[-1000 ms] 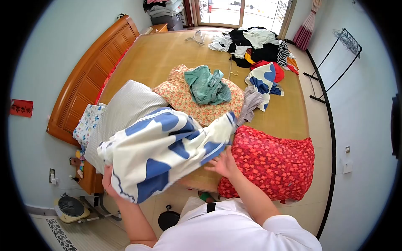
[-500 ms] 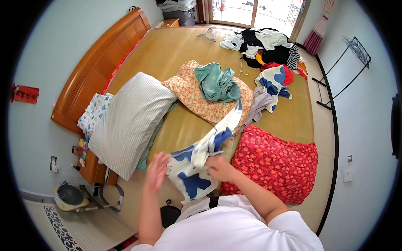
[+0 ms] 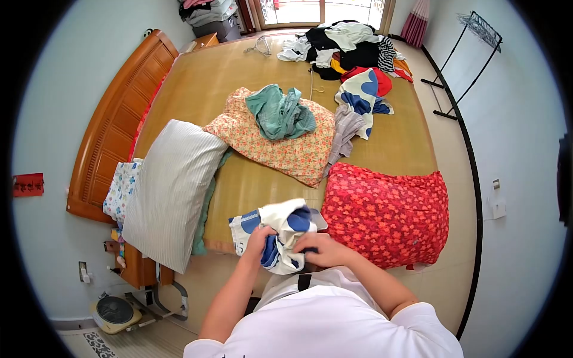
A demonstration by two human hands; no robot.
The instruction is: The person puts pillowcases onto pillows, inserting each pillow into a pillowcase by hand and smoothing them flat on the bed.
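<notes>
A blue and white cloth [image 3: 280, 215] is bunched up in front of my body at the near edge of the bed. My left hand [image 3: 258, 243] is closed on its left part. With fingers curled, my right hand [image 3: 322, 249] grips the right part. The red flowered pillow [image 3: 385, 215] lies just right of my right hand. Beyond the cloth is an orange flowered pillow [image 3: 274, 143] with a crumpled green cloth [image 3: 279, 112] on top. A grey striped pillow [image 3: 173, 191] lies to the left.
A pile of clothes [image 3: 352, 51] sits at the bed's far right, with another blue and white piece [image 3: 359, 95] nearer. A wooden headboard [image 3: 119, 125] borders the left. A black rack [image 3: 462, 71] stands right of the bed; a fan [image 3: 115, 311] is at lower left.
The blue and white cloth has gone from spread out to bunched close to my body. My left hand, free half a second ago, has taken hold of it. The view has shifted.
</notes>
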